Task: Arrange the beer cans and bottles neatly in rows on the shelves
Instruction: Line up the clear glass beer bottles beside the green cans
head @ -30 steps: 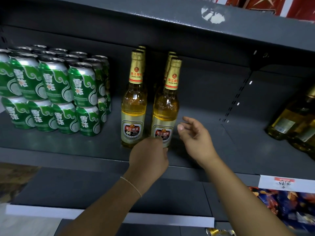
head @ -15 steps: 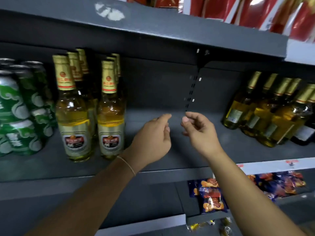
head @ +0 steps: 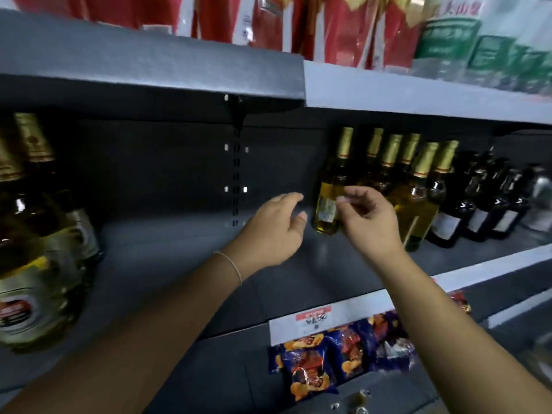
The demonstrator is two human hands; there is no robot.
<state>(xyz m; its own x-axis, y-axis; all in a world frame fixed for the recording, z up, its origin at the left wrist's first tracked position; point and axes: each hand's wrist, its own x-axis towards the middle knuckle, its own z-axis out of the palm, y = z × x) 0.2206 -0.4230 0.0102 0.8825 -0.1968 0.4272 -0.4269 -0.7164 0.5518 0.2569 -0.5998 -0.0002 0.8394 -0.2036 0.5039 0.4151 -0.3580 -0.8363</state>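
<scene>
Both my hands reach over the dark grey shelf (head: pixel 185 252). My left hand (head: pixel 271 231) is held out with relaxed fingers and holds nothing, just left of a cluster of gold-capped bottles of yellow liquid (head: pixel 418 198). My right hand (head: pixel 369 221) hovers in front of the leftmost of these bottles (head: pixel 327 201), fingers loosely curled, gripping nothing that I can see. At the far left stand blurred amber beer bottles with gold foil necks (head: pixel 35 234).
Dark bottles (head: pixel 484 204) stand to the right of the yellow ones. Red packages (head: pixel 298 22) and green-labelled goods (head: pixel 466 43) fill the shelf above. Blue snack bags (head: pixel 331 360) lie on the shelf below, under a price tag (head: pixel 313 316).
The view has swung right: the green cans have left the frame and the amber bottles slid to the left edge. Both hands moved right from the amber bottles toward the gold-capped yellow bottles.
</scene>
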